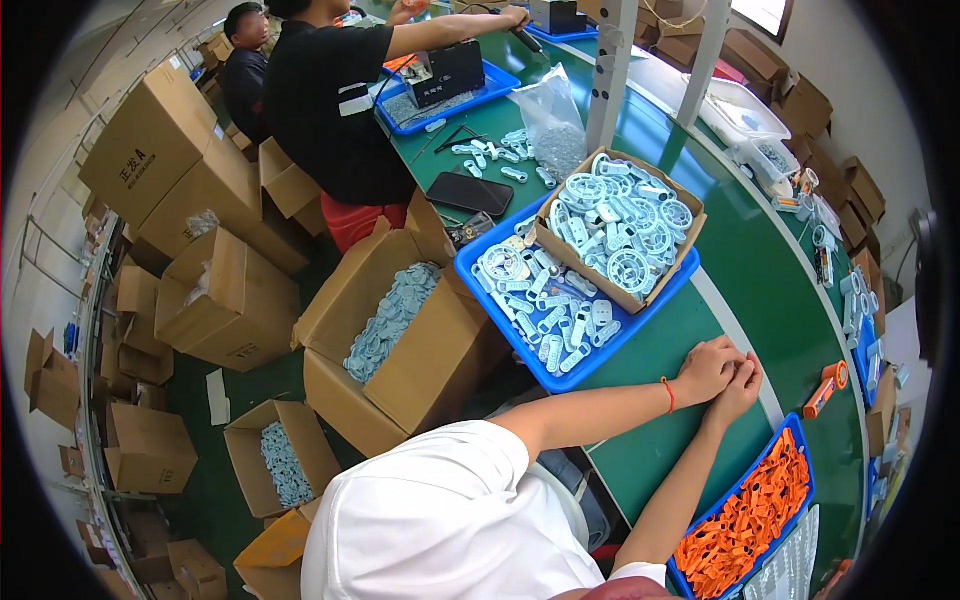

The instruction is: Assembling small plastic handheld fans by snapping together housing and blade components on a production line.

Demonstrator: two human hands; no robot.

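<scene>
My left hand point(708, 369), with a red string at the wrist, rests over the green table against my right hand point(738, 392). The fingers of both are curled together, and anything between them is hidden. Beyond my left forearm is a blue tray point(560, 383) of pale blue plastic parts point(548, 318). A cardboard box point(612, 292) heaped with pale blue wheel-shaped and long parts point(630, 270) sits on that tray. On the near side of my right forearm lies another blue tray point(797, 428), full of orange plastic parts point(745, 515). An orange tool-like piece point(826, 390) lies past my hands.
Large cartons point(330, 350) of pale blue parts stand on the floor at left. A phone point(468, 194), loose parts and a clear bag point(555, 125) lie farther up the table. A co-worker in black point(335, 110) reaches across there. White posts point(612, 75) rise from the table.
</scene>
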